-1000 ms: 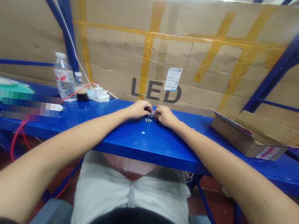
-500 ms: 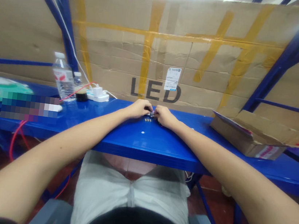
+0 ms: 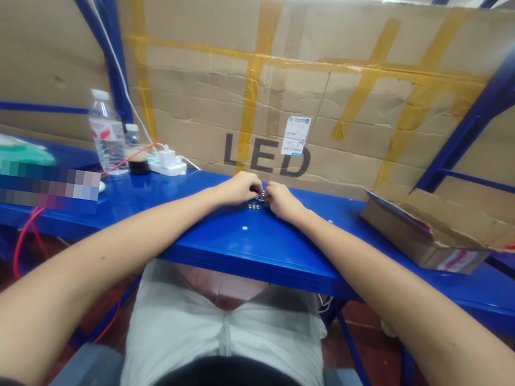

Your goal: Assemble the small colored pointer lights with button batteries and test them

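Observation:
My left hand (image 3: 243,188) and my right hand (image 3: 282,200) meet over the blue table (image 3: 261,238), near its back edge. Between their fingertips is a small shiny metallic object (image 3: 261,197), too small to make out. Both hands have their fingers curled and closed on it. Just below, several small shiny pieces (image 3: 254,206) lie on the table in a cluster. A small white round spot (image 3: 244,228) shows on the tabletop nearer the front edge.
At the left stand a clear water bottle (image 3: 106,135), a smaller bottle with dark liquid (image 3: 138,155), a white power strip (image 3: 170,166) and a green packet (image 3: 1,156). An open cardboard box (image 3: 422,237) sits right. Large cardboard (image 3: 203,97) stands behind.
The whole view has shifted very slightly. Both hands stay together in the same place, with only a tiny movement at the fingers.

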`<state>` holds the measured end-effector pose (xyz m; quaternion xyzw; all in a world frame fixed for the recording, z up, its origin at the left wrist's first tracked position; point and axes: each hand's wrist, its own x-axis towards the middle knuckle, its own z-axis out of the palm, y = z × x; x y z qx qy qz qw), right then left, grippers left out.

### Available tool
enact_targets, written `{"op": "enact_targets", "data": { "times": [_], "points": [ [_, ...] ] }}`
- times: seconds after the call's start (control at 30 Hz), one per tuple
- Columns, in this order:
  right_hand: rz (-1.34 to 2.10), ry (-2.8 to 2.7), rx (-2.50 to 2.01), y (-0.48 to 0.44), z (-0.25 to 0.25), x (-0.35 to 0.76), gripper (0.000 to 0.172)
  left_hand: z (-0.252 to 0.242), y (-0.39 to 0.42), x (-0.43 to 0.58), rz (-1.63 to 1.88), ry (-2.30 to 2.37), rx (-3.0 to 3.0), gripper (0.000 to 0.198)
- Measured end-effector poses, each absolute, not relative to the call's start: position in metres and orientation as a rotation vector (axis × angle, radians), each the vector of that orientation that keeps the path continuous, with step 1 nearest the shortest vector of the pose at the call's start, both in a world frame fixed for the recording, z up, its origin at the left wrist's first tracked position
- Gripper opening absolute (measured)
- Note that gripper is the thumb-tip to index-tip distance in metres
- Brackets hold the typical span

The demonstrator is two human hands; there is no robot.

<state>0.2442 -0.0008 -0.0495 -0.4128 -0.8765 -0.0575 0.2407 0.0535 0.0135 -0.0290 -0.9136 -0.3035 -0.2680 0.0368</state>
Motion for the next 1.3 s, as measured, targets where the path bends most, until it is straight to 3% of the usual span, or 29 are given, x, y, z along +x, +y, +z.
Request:
{"op": "enact_targets", "data": {
  "times": [0.4,0.7,0.97,1.3],
  "points": [
    [-0.032,-2.33,-1.271,-0.007,-0.047,0.244,0.021,-0.034,0.012,0.051,-0.958,-1.127,-2.846,0.018],
    [-0.057,-2.293,-1.187,0.004,-0.048,0.251,0.007,-0.033,0.014,0.048,-1.059,-1.213,-2.79,0.012],
    [0.093,-2.241,-1.101,0.01,-0.052,0.257,0.023,-0.033,0.014,0.047,-1.103,-1.224,-2.8,0.012],
    [-0.053,-2.283,-1.038,0.008,-0.051,0.258,0.024,-0.032,0.011,0.045,-0.978,-1.114,-2.851,0.014]
  ]
}}
